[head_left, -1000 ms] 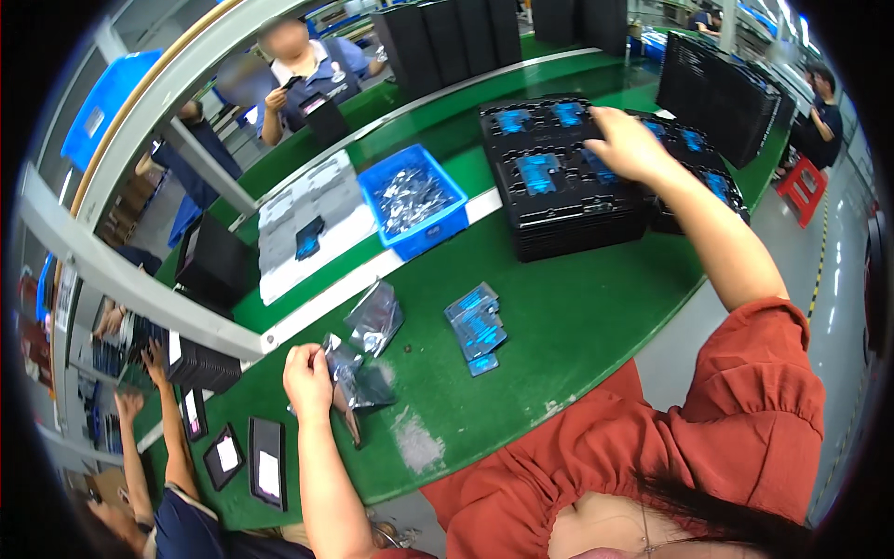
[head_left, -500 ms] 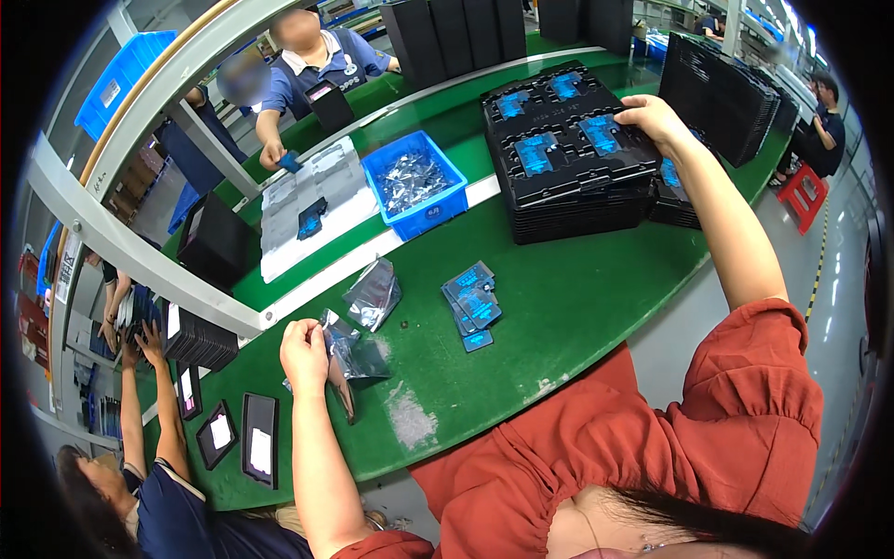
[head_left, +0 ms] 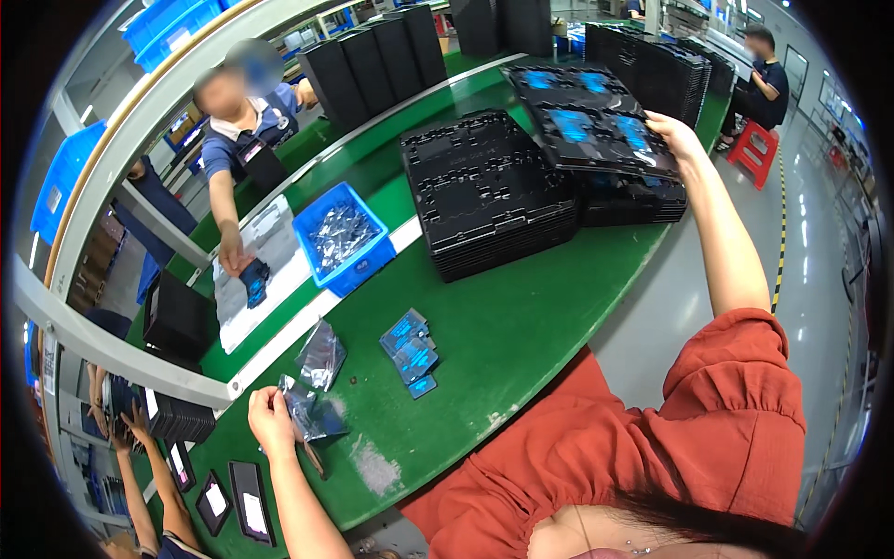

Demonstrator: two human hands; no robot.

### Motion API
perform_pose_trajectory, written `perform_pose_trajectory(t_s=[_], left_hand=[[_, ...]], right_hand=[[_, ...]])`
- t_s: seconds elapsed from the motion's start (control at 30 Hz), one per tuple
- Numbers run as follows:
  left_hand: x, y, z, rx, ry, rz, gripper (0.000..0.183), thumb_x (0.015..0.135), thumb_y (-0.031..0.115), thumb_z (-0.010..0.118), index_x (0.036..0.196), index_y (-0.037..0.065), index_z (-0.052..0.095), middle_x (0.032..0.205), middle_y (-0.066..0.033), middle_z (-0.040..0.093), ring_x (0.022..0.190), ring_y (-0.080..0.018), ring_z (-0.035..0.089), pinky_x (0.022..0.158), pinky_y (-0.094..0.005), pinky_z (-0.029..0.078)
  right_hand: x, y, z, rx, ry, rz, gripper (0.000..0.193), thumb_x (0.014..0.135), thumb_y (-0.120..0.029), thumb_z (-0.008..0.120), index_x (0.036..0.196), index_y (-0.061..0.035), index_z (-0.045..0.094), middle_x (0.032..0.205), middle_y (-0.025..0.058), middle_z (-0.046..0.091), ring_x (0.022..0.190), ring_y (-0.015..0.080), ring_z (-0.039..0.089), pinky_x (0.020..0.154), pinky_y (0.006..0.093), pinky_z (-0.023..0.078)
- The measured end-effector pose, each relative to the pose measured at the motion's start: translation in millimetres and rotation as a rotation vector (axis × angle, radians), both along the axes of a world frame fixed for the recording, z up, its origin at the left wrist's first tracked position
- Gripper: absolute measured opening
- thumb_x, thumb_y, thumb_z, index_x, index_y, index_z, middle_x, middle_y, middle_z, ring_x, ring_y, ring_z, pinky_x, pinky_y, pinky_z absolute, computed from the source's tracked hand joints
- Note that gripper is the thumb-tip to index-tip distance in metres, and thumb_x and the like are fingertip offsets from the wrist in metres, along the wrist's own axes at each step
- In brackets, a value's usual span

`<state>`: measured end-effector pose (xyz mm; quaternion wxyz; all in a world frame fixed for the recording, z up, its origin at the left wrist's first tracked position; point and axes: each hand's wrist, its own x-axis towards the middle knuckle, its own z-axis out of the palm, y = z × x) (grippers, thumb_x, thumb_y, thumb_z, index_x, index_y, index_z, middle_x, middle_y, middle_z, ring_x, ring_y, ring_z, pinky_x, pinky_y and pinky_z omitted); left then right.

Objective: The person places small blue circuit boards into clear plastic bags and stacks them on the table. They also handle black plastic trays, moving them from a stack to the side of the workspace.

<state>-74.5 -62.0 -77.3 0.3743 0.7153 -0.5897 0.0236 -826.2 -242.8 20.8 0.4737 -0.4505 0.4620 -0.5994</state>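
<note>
My right hand [head_left: 678, 142] grips the right edge of a black plastic tray [head_left: 607, 158], which is tilted and carries several flat blue pieces [head_left: 570, 124]. Below that tray lies a lower stack of black trays [head_left: 633, 207]. Just left of it, a taller stack of black trays [head_left: 489, 191] shows a top tray without blue pieces. My left hand [head_left: 270, 421] is closed on the edge of a shiny, see-through silvery bag [head_left: 318, 416]. Beyond it lies a second silvery bag [head_left: 321, 356]. Several overlapping blue pieces [head_left: 410, 347] rest on the green table between my hands.
A blue bin [head_left: 358, 272] of small silvery packets stands beyond the bags. Across the table a co-worker's hand [head_left: 237, 259] holds a dark blue piece over a white sheet [head_left: 233, 312]. Black boxes [head_left: 358, 79] line the back. Small black trays [head_left: 250, 503] lie at the left.
My right hand has lifted the blue-piece tray off the taller stack and moved it right, over the lower stack. My left hand keeps the bag. The whole view has shifted.
</note>
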Motion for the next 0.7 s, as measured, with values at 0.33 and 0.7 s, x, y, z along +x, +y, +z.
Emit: perform_pose_trajectory(t_s=[0.33,0.7], left_hand=[[-5.3,-0.7,4.6,0.054,0.029,0.030,0.003,0.078,-0.003,0.058,0.080,-0.003,0.059,0.075,-0.0067,0.052,0.062,-0.0158,0.049,0.059,-0.0284,0.043],[-9.6,-0.4,10.0,0.066,0.028,0.016,0.003,0.078,-0.004,0.057,0.081,-0.004,0.058,0.075,-0.0070,0.053,0.063,-0.0156,0.051,0.059,-0.0284,0.043]], right_hand=[[-77.2,11.4,-54.6,0.124,0.744,-0.482,0.046,0.076,-0.011,0.064,0.119,0.0022,0.057,0.112,0.0145,0.063,0.098,0.0193,0.060,0.089,0.0295,0.045],[-29.0,24.8,-44.5,0.102,1.504,-0.520,0.040,0.086,-0.027,0.052,0.112,0.0018,0.060,0.113,0.0218,0.059,0.109,0.0347,0.054,0.095,0.0398,0.040]])
